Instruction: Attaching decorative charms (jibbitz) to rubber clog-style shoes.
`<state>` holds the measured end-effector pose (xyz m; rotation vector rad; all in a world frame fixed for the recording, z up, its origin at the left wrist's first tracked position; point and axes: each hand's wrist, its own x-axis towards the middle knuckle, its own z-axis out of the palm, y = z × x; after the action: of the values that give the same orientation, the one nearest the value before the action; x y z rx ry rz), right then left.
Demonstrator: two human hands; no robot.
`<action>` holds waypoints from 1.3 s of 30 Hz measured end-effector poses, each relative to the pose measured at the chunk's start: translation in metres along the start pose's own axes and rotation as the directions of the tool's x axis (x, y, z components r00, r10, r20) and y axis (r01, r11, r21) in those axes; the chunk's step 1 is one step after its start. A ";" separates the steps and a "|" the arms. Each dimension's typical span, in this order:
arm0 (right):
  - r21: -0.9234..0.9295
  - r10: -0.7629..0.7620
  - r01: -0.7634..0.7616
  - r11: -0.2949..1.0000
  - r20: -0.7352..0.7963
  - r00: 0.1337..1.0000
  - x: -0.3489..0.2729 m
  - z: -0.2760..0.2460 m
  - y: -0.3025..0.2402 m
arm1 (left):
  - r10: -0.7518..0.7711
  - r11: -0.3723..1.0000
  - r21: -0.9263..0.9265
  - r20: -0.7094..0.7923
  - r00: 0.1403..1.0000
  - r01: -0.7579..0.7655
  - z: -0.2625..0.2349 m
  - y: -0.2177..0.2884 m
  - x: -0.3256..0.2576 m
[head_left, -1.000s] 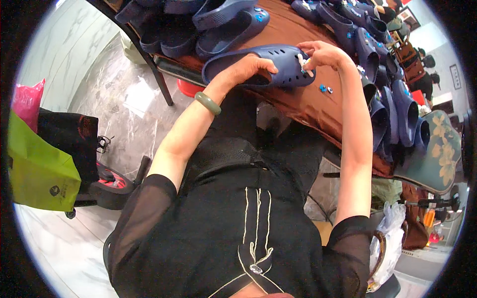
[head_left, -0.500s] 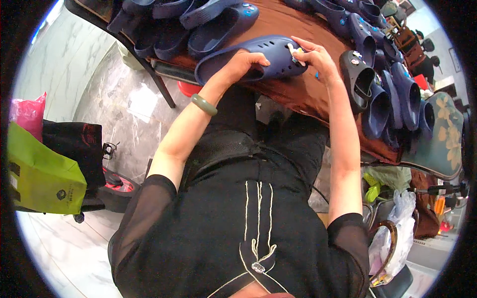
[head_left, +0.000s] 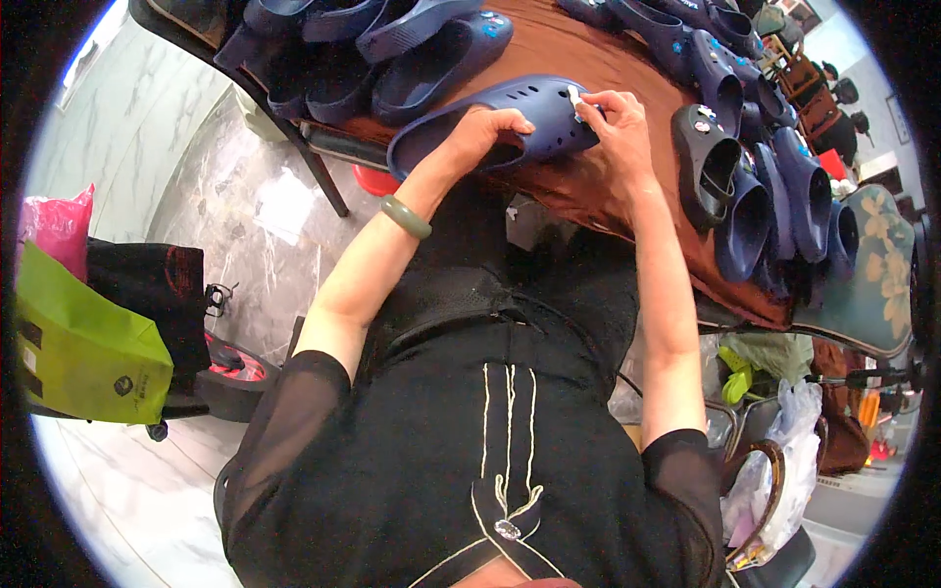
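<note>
A navy blue clog [head_left: 544, 113] with holes in its upper is held at the near edge of the table, its toe pointing right. My left hand [head_left: 480, 135] is closed on the clog's side by the opening, thumb on the upper. At the toe, my right hand [head_left: 620, 127] pinches a small white shoe charm [head_left: 574, 95] against the holes. Its exact shape is partly hidden by the fingers. Just right of that hand lies a black clog [head_left: 708, 162] with charms on its toe.
Several navy clogs [head_left: 436, 69] are lined up at the table's far left, and more navy clogs [head_left: 802, 186] fill the right side. A brown cloth [head_left: 569, 44] covers the table. Bags, among them a green bag [head_left: 93, 338], stand at the left; a flowered chair [head_left: 872, 265] is at the right.
My right hand has shifted slightly, with its fingers bent more tightly over the white charm at the toe. The clog has barely moved in my left hand.
</note>
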<state>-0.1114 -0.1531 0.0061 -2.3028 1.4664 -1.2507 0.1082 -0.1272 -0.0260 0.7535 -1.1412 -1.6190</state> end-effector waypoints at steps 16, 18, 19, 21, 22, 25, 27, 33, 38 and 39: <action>0.586 0.144 -0.444 0.678 0.486 0.862 0.000 -0.023 0.006 | 0.082 0.996 0.019 0.065 0.995 -0.083 0.012 -0.001 -0.011; 0.641 0.207 -0.419 0.643 0.381 0.901 -0.009 -0.013 -0.001 | 0.111 0.994 0.017 0.045 0.993 -0.112 0.012 -0.001 -0.011; 0.641 0.219 -0.422 0.641 0.374 0.901 -0.012 -0.009 -0.003 | 0.102 0.994 0.017 0.057 0.993 -0.103 0.012 -0.004 -0.009; 0.700 0.314 -0.380 0.605 0.229 0.921 -0.017 -0.001 -0.005 | 0.141 0.987 0.076 0.002 0.990 -0.141 0.014 -0.005 -0.007; 0.676 0.318 -0.383 0.630 0.225 0.921 -0.017 0.001 -0.006 | 0.141 0.988 0.059 -0.019 0.990 -0.140 0.016 -0.004 -0.009; 0.631 0.299 -0.428 0.647 0.306 0.904 -0.012 0.000 0.001 | 0.007 0.999 -0.038 -0.046 0.999 -0.009 0.004 -0.004 -0.006; 0.644 0.261 -0.461 0.611 0.386 0.885 -0.009 -0.010 0.008 | 0.025 0.995 -0.098 -0.004 1.000 -0.026 -0.007 -0.010 -0.004; 0.129 0.358 -0.358 0.925 0.025 0.933 -0.015 -0.067 0.088 | -0.083 0.981 -0.175 0.012 0.996 0.084 -0.011 -0.001 -0.008; 0.124 0.260 -0.279 0.952 0.146 0.954 -0.045 -0.056 0.101 | -0.042 0.966 -0.256 0.015 0.999 0.044 -0.007 -0.002 -0.003; -0.020 0.158 -0.157 0.987 0.123 0.980 -0.048 -0.054 0.094 | -0.055 0.965 -0.254 0.013 0.998 0.057 -0.009 0.000 -0.004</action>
<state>-0.2226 -0.1469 -0.0350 -2.1772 1.5790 -1.0403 0.1174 -0.1259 -0.0296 0.6172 -0.8998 -1.7754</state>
